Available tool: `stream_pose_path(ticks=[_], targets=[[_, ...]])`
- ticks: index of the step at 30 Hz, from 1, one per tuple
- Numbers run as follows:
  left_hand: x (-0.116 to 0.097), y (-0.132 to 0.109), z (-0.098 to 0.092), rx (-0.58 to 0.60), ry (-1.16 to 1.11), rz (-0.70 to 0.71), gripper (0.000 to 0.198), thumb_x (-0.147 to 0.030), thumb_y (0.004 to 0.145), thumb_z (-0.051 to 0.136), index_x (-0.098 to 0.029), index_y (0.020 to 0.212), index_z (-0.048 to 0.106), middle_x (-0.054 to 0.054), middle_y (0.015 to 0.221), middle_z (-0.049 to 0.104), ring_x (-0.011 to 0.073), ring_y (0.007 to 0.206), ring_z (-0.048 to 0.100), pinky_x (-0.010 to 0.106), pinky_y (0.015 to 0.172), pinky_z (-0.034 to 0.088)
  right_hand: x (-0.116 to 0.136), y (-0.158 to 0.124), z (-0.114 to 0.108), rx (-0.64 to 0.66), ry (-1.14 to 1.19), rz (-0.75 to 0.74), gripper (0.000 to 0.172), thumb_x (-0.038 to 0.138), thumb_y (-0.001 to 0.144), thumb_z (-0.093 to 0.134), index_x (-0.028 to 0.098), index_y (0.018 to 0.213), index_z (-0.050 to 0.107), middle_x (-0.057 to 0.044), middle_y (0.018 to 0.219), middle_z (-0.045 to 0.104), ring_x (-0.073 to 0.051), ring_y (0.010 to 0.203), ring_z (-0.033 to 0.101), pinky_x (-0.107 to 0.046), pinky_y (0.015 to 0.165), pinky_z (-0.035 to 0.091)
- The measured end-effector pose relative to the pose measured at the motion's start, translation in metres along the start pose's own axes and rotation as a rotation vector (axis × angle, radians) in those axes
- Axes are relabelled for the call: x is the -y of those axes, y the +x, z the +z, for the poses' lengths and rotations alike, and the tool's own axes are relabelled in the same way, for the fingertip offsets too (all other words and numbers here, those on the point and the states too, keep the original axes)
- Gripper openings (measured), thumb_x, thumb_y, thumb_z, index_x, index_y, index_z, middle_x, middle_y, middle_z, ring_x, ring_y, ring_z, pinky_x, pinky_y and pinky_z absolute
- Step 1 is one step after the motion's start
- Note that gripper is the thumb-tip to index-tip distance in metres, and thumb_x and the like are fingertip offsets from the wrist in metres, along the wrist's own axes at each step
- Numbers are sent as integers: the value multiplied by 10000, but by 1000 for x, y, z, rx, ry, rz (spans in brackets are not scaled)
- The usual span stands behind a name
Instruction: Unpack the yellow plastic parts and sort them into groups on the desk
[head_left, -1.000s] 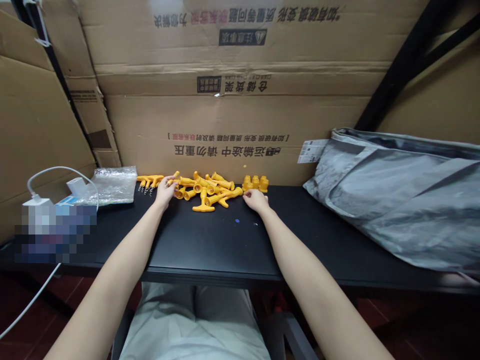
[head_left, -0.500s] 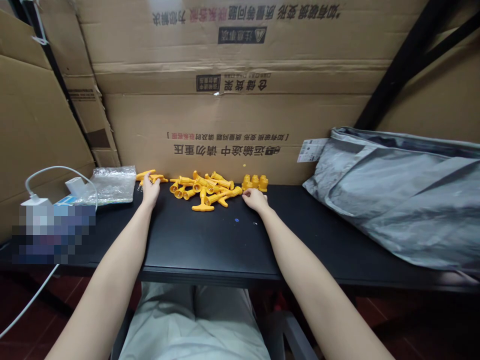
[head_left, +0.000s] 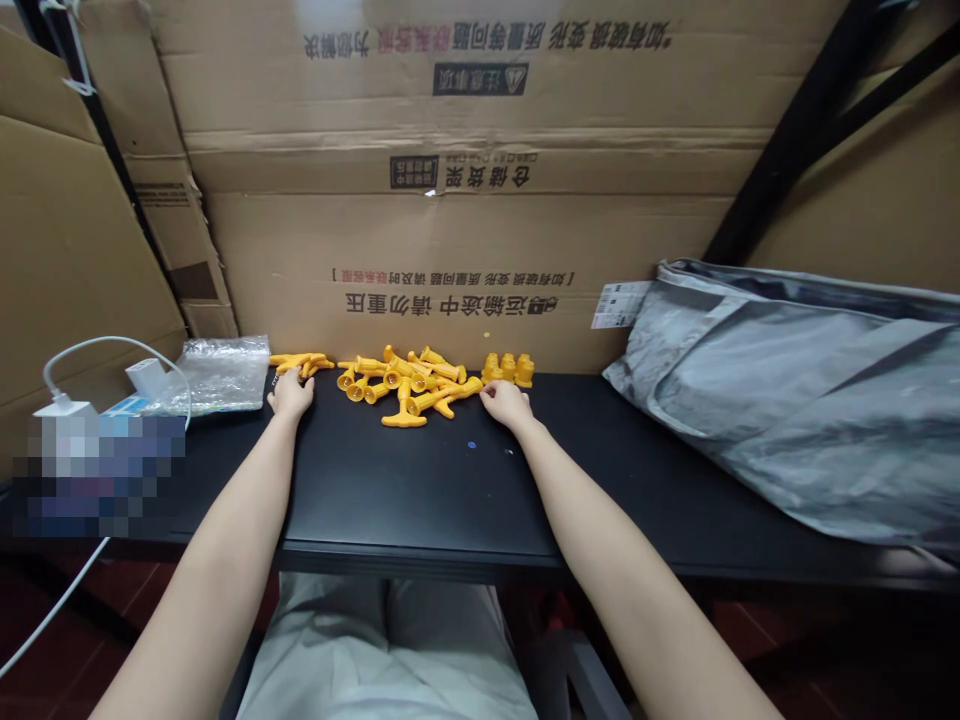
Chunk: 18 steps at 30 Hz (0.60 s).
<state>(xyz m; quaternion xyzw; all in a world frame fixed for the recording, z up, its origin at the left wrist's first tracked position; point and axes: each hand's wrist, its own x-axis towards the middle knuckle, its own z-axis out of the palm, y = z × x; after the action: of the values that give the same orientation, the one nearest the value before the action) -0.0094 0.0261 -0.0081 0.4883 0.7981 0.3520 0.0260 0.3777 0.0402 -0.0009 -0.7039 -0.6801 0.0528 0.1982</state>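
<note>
My left hand (head_left: pixel 291 394) is at the left, fingers apart, beside a small group of yellow T-shaped handles (head_left: pixel 311 362). A thin spiral, like a corkscrew's, shows by its fingertips. My right hand (head_left: pixel 508 402) rests on the table with fingers curled together at the right end of a yellow flared piece (head_left: pixel 466 388); whether it grips it is hidden. Between the hands lies a pile of yellow hollow flared pieces (head_left: pixel 394 375), some with metal tips inside. A yellow T-handled piece (head_left: pixel 403 418) lies at the pile's front. Several short yellow caps (head_left: pixel 508 368) stand behind my right hand.
A cardboard sheet (head_left: pixel 450 230) stands along the back of the black table (head_left: pixel 420 500). At right lies a large grey bag (head_left: pixel 787 400). At left are bubble wrap (head_left: pixel 225 365), a white charger (head_left: pixel 71 420) with a cable, and a blurred-out item.
My left hand has drawn back slightly towards me from the yellow T-shaped handles, and its fingers have loosened. My right hand stays almost where it was. The view has tilted slightly.
</note>
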Motion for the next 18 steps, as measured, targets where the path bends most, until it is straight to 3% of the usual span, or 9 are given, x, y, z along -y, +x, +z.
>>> stream_pose_path(ticks=[6,10,14,18], targets=[[2,2,3,-3,40,7,441,-229,873,471,-230,1310,528,116,1486,427,297,1354,411,532,1075,368,1,0,0,-102,35,-34,224,231,891,452,190,933,669,-107,1037,692,-255,994,630,-378,871,439],[0,0,2,-41,42,15,402,-232,875,452,-206,1261,561,126,1427,475,288,1303,467,469,1056,403,6,0,0,-210,107,-202,242,164,855,454,172,1021,631,-98,1059,675,-224,937,626,-351,836,450],[-6,-5,0,-162,45,96,389,-191,849,463,-140,1213,588,172,1438,451,299,1325,438,449,1091,362,17,-4,1,-162,111,-398,289,149,825,481,177,1062,642,-86,1078,669,-191,867,628,-325,817,457],[-16,-12,0,-210,20,281,350,-154,835,456,-134,1147,613,174,1411,485,293,1321,442,454,1100,345,26,-9,3,-102,28,-459,239,226,849,529,198,1037,674,-71,1053,680,-200,897,632,-330,828,454]])
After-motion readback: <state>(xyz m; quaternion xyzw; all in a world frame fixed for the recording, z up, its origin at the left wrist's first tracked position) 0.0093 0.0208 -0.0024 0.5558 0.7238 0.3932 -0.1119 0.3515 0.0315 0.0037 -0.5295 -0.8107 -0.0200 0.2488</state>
